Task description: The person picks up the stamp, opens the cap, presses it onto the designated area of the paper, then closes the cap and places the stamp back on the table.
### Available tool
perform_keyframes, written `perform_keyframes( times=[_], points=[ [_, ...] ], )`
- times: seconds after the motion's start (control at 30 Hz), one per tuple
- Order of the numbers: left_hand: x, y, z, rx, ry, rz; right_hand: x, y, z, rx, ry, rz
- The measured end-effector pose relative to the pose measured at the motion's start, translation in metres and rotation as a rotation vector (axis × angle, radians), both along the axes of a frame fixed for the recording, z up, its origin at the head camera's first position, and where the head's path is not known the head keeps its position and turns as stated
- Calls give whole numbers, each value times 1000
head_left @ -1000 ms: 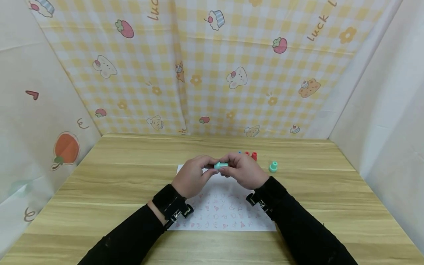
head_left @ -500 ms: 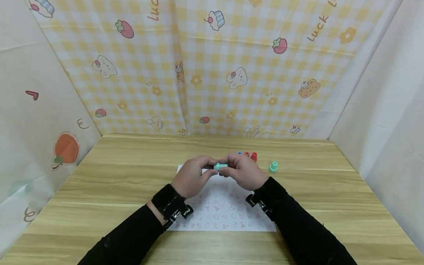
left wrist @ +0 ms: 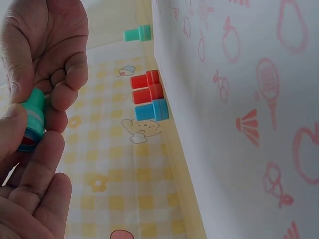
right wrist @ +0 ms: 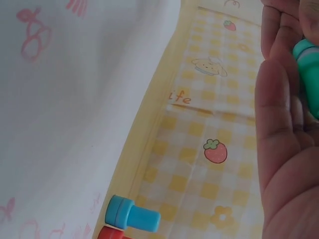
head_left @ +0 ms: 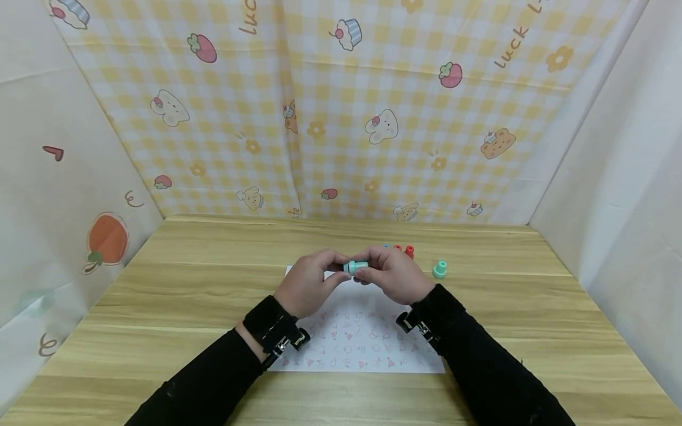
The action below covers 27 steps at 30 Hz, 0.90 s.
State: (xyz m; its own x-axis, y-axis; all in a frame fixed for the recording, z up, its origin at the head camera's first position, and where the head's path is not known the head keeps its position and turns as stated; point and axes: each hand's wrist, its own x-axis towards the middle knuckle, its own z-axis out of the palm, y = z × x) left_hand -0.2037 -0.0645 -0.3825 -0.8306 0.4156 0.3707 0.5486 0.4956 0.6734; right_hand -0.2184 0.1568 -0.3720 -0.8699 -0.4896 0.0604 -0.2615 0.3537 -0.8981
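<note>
A green toy stamp (head_left: 359, 268) lies sideways between my two hands, above the far part of the paper. My left hand (head_left: 303, 289) pinches its wide end between thumb and fingers. My right hand (head_left: 395, 277) grips the narrower handle from the other side. In the left wrist view the stamp (left wrist: 35, 112) shows a pale band round its body and a bit of red at the lower, darker rim. Fingers cover much of it. The right wrist view catches the stamp (right wrist: 311, 69) only partly, at the right edge.
White paper (head_left: 367, 331) with rows of red printed pictures lies under my hands. Beyond the right hand stand two red stamps (left wrist: 147, 87) and a blue stamp (left wrist: 152, 110). Another green stamp (head_left: 439, 270) stands farther right on the wooden table (head_left: 213, 254). A checked cloth (head_left: 341, 118) hangs behind.
Both hands keep almost the same place and hold. The stamp has shifted slightly between the fingers, and a ring near its wide end shows more distinctly now.
</note>
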Motion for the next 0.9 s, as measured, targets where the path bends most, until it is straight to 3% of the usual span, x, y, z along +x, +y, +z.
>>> perform_keyframes(
  times=[0.7,0.9],
  points=[
    [-2,-2,1,-88,-16,89,-12,23,2,-10,-55,-70],
    [-4,-4,0,-93,-16,95,-15,28,5,105,-16,-175]
  ],
)
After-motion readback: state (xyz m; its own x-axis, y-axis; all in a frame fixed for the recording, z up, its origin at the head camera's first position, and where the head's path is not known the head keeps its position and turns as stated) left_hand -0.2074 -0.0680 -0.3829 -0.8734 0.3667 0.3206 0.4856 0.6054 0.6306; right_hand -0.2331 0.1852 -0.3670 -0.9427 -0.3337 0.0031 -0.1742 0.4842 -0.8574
